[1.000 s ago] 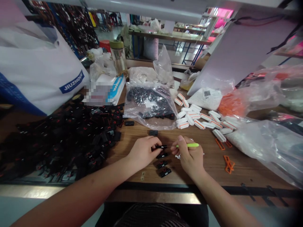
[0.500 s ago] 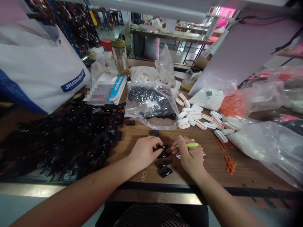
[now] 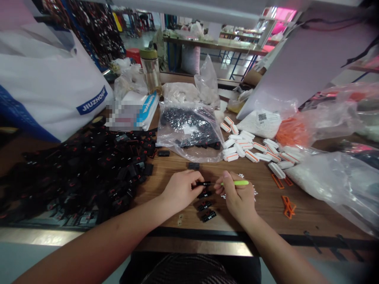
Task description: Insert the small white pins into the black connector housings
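Note:
My left hand (image 3: 182, 189) pinches a small black connector (image 3: 205, 183) at the middle of the table. In my right hand (image 3: 238, 197) is a tool with a yellow-green handle (image 3: 240, 182); its thin tip points left and meets the connector. More black connectors (image 3: 209, 215) lie in a column just below, towards the front edge, and another (image 3: 194, 166) sits beyond my fingers. Small white pieces (image 3: 241, 176) are scattered around and partly under my right hand.
A large heap of black parts (image 3: 97, 169) covers the left side. Behind my hands lies a clear bag of black parts (image 3: 189, 126). White housings (image 3: 245, 146), orange frames (image 3: 288, 207) and a plastic bag (image 3: 331, 181) are on the right. A bottle (image 3: 151, 71) stands at the back.

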{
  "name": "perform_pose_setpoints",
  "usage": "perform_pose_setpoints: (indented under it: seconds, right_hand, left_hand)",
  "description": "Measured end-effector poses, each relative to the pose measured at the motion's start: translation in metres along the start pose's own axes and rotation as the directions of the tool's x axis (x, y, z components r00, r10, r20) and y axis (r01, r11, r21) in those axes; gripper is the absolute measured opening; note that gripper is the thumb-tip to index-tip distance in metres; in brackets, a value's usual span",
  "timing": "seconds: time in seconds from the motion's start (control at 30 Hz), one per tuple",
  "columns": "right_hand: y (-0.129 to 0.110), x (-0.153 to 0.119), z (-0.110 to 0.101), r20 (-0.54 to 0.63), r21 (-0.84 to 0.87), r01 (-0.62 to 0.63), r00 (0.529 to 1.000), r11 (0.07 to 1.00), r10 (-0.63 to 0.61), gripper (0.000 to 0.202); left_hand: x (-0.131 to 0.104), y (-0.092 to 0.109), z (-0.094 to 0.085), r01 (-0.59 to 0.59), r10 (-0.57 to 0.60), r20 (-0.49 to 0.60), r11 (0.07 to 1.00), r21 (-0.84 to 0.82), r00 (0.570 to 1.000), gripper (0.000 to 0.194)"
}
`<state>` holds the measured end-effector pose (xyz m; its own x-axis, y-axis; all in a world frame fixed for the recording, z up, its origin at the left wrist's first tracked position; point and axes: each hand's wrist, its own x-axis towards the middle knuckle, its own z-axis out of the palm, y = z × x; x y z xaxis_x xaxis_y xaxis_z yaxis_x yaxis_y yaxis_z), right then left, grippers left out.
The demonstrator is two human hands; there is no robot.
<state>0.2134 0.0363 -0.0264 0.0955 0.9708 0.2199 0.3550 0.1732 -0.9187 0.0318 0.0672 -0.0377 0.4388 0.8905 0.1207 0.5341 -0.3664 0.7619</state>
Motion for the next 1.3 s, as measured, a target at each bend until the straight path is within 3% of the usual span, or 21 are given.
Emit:
perform_pose_setpoints:
  seconds: [0.7, 1.03, 1.17, 1.3]
  right_hand:
    - [-0.001, 0.003, 0.002, 0.005, -0.034, -0.032, 0.999, 0.999, 0.032, 0.043]
    - [-0.001, 0.003, -0.009, -0.196, 0.061, -0.018, 0.98, 0.998, 0.03, 0.044]
    - [-0.004, 0.004, -0.011, -0.261, 0.072, -0.029, 0.964, 0.997, 0.047, 0.047]
    - [-0.004, 0.003, -0.013, -0.266, 0.081, -0.03, 0.963, 0.996, 0.05, 0.046]
  left_hand:
    - [0.0, 0.001, 0.0, -0.007, 0.007, -0.002, 1.0, 0.027, 1.0, 0.01]
    - [-0.004, -0.002, -0.004, -0.065, 0.065, 0.017, 0.998, -0.025, 0.998, 0.015]
    - [-0.004, -0.005, -0.016, -0.098, 0.094, -0.091, 0.994, -0.038, 0.991, 0.013]
    - [0.003, -0.011, -0.023, 0.024, 0.028, -0.231, 0.975, 0.223, 0.973, 0.018]
